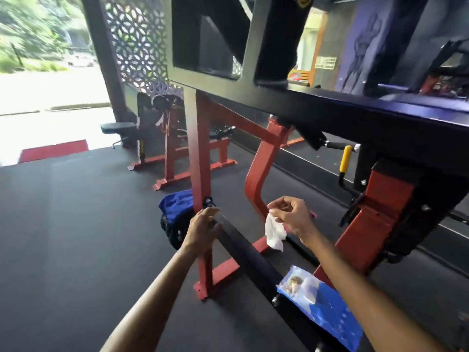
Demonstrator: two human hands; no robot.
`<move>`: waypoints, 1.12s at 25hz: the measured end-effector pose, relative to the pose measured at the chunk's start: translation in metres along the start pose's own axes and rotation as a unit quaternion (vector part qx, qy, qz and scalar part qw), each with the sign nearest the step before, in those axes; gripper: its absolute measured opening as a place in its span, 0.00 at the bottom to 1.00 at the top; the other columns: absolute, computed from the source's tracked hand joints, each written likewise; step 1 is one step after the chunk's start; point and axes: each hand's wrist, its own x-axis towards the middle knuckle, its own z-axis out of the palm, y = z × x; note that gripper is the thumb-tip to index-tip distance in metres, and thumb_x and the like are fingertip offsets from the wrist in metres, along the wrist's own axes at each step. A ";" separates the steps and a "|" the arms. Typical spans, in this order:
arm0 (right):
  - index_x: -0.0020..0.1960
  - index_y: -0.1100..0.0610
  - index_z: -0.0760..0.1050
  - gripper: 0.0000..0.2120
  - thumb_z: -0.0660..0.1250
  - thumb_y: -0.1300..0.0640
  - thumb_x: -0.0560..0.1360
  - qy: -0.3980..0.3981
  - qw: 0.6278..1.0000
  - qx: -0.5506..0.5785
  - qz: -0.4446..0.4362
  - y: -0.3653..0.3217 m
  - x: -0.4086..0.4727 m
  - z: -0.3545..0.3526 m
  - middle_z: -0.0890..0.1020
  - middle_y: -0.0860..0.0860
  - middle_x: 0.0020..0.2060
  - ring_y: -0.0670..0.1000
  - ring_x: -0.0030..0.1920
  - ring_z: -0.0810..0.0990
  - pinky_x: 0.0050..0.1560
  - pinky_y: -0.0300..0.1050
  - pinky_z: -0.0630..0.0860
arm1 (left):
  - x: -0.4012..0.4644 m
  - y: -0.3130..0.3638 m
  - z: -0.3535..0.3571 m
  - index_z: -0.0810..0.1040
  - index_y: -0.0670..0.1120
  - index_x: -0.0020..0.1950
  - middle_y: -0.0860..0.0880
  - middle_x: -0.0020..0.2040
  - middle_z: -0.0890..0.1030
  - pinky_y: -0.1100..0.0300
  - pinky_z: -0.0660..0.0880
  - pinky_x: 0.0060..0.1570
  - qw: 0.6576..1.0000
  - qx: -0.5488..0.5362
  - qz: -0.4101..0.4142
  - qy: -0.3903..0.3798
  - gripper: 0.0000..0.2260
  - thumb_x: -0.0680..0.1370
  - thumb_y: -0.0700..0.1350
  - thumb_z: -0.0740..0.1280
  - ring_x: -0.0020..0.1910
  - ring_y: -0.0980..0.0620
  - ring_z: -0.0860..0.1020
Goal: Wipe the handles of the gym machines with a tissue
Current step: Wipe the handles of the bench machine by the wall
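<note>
Tissue [274,232], white and crumpled, hangs pinched between thumb and fingers of the right hand [291,214], just beside the long black padded handle bar [243,252]. The left hand [203,228] curls its grip round that bar's far end, near the red steel machine frame [200,153]. A blue plastic tissue packet [319,303] lies against the bar's near end.

We see hard daylight from the open doorway [48,102] at upper left, overexposed. Trees [33,31] outside are smeared by motion blur. Floor [76,224] stays dim, sheen faint. Wide-angle bending tilts frame edges.
</note>
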 end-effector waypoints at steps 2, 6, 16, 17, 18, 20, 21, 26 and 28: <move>0.38 0.55 0.81 0.09 0.69 0.68 0.70 -0.026 0.999 -0.004 -0.030 -0.017 0.012 0.038 0.81 0.54 0.32 0.50 0.33 0.77 0.37 0.44 0.74 | -0.006 -0.018 -0.042 0.79 0.40 0.57 0.46 0.50 0.80 0.49 0.76 0.52 0.998 -0.009 -0.024 0.051 0.18 0.69 0.44 0.71 0.50 0.44 0.80; 0.42 0.55 0.81 0.08 0.69 0.67 0.71 -0.079 0.995 -0.012 -0.066 -0.051 0.026 0.122 0.82 0.48 0.34 0.38 0.30 0.77 0.35 0.38 0.73 | -0.010 -0.063 -0.121 0.77 0.38 0.59 0.43 0.55 0.80 0.64 0.69 0.51 0.988 0.033 -0.069 0.134 0.17 0.71 0.38 0.72 0.54 0.44 0.79; 0.40 0.51 0.79 0.14 0.69 0.70 0.70 -0.150 0.981 0.027 -0.119 -0.134 0.086 0.351 0.82 0.47 0.36 0.48 0.37 0.78 0.42 0.43 0.75 | 0.021 -0.176 -0.318 0.74 0.42 0.64 0.45 0.62 0.77 0.63 0.69 0.55 0.975 0.089 -0.074 0.189 0.20 0.74 0.42 0.71 0.58 0.48 0.77; 0.40 0.50 0.79 0.14 0.69 0.70 0.70 -0.145 0.982 0.029 -0.120 -0.139 0.091 0.371 0.82 0.47 0.36 0.48 0.37 0.79 0.43 0.44 0.76 | 0.026 -0.186 -0.334 0.74 0.41 0.64 0.45 0.62 0.77 0.62 0.69 0.55 0.974 0.095 -0.077 0.191 0.20 0.74 0.42 0.71 0.58 0.48 0.77; 0.40 0.51 0.80 0.14 0.69 0.70 0.70 -0.145 0.982 0.030 -0.119 -0.143 0.097 0.393 0.82 0.47 0.36 0.47 0.37 0.79 0.42 0.43 0.76 | 0.031 -0.199 -0.349 0.74 0.41 0.64 0.44 0.62 0.77 0.62 0.69 0.56 0.973 0.097 -0.083 0.191 0.20 0.74 0.42 0.71 0.59 0.48 0.77; 0.42 0.53 0.81 0.12 0.69 0.70 0.70 -0.153 0.981 0.031 -0.118 -0.148 0.109 0.429 0.83 0.47 0.36 0.44 0.35 0.80 0.41 0.39 0.77 | 0.039 -0.219 -0.370 0.74 0.41 0.64 0.44 0.61 0.77 0.59 0.71 0.56 0.972 0.098 -0.091 0.191 0.20 0.73 0.42 0.71 0.59 0.48 0.76; 0.43 0.54 0.82 0.11 0.70 0.69 0.70 -0.157 0.980 0.028 -0.118 -0.152 0.118 0.447 0.83 0.47 0.36 0.44 0.35 0.80 0.40 0.36 0.76 | 0.046 -0.230 -0.380 0.75 0.41 0.63 0.43 0.61 0.78 0.59 0.72 0.56 0.972 0.098 -0.094 0.193 0.19 0.73 0.41 0.71 0.59 0.48 0.76; 0.41 0.53 0.82 0.11 0.70 0.69 0.69 -0.174 0.977 0.027 -0.122 -0.163 0.183 0.531 0.84 0.53 0.37 0.50 0.36 0.81 0.40 0.41 0.76 | 0.102 -0.288 -0.420 0.74 0.41 0.64 0.44 0.62 0.77 0.59 0.72 0.56 0.968 0.088 -0.116 0.202 0.19 0.74 0.41 0.71 0.60 0.49 0.76; 0.41 0.52 0.82 0.11 0.70 0.68 0.69 -0.173 0.976 0.018 -0.131 -0.164 0.218 0.561 0.84 0.52 0.37 0.50 0.37 0.82 0.41 0.43 0.77 | 0.138 -0.313 -0.435 0.74 0.41 0.64 0.44 0.62 0.77 0.59 0.72 0.57 0.968 0.088 -0.118 0.205 0.20 0.74 0.42 0.71 0.61 0.49 0.76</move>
